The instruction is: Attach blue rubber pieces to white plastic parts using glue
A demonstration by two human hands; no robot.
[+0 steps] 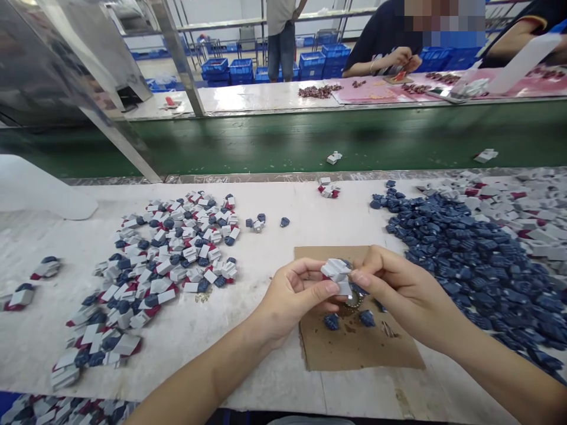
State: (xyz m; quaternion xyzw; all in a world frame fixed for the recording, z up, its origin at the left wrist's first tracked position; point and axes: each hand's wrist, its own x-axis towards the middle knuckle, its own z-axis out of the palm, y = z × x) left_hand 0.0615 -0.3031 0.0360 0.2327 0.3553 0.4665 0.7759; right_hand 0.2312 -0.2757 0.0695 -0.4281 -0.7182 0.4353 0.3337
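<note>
A light grey plastic toy part (337, 273) with a trace of red is pinched between the thumb and fingers of my left hand (296, 292). My right hand (394, 286) is closed, thumb and fingertips pressed together against the part's right edge. A bit of dark blue shows under the right thumb; whether those fingers hold it cannot be told. Beneath both hands lies a brown cardboard sheet (358, 351), with a dark blue piece (331, 321) and another blue piece (367, 318) on it. A round metallic object (354, 299) is partly hidden under the hands.
Left of the cardboard spreads a pile of grey, red and blue assembled parts (155, 254). To the right are heaps of dark blue pieces (469, 254) and grey-red parts (522, 206). A green conveyor belt (266, 141) crosses behind, with a metal post (179, 56). A co-worker (381, 41) sits beyond.
</note>
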